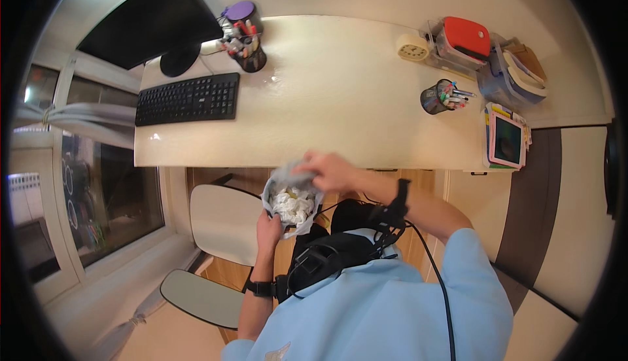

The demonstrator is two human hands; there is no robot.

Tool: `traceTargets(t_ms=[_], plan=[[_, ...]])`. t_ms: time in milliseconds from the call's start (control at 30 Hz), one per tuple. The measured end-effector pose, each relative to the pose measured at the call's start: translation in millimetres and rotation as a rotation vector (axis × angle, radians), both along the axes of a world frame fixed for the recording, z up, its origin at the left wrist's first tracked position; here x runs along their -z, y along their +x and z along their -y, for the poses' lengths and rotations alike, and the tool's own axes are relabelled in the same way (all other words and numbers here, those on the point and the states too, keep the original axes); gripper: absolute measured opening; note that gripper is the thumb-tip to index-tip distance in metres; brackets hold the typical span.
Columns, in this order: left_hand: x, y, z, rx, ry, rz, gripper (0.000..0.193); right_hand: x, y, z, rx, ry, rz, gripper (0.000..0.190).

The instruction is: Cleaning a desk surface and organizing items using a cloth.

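Observation:
A waste bin lined with a light grey plastic bag (309, 226) is held in front of me, just below the desk's front edge. Crumpled white tissue or paper (293, 205) fills much of it. My left hand (270, 231) grips the bin's near left rim, thumb over the bag. At the far right side of the rim, my right hand (331, 170) is slightly blurred, its fingers on or just over the bag's edge; whether they pinch the plastic is unclear.
Beyond the bin stands a desk (319, 116) bearing a keyboard (189, 98), a monitor (152, 17), pen holders (434, 98), a clock (413, 48) and plastic containers (461, 42). A chair (223, 223) is at the left. A black cable (444, 292) runs along my right side.

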State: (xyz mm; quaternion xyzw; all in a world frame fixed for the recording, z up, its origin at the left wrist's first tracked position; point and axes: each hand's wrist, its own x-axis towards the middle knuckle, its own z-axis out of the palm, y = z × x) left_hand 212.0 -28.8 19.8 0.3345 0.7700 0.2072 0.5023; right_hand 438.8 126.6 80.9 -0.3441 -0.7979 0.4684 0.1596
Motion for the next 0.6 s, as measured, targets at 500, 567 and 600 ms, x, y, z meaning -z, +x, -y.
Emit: traceTargets(t_ms=[500, 567, 600], plan=[[9, -7, -2, -0.158, -0.110, -0.161, 0.047, 59, -32, -175, 0.349, 0.425, 0.502, 0.046], [21, -17, 7, -0.095, -0.098, -0.277, 0.047, 56, -43, -142, 0.291, 0.443, 0.466, 0.046], [31, -21, 7, -0.154, -0.108, -0.183, 0.048, 52, -48, -124, 0.152, 0.423, 0.430, 0.044]])
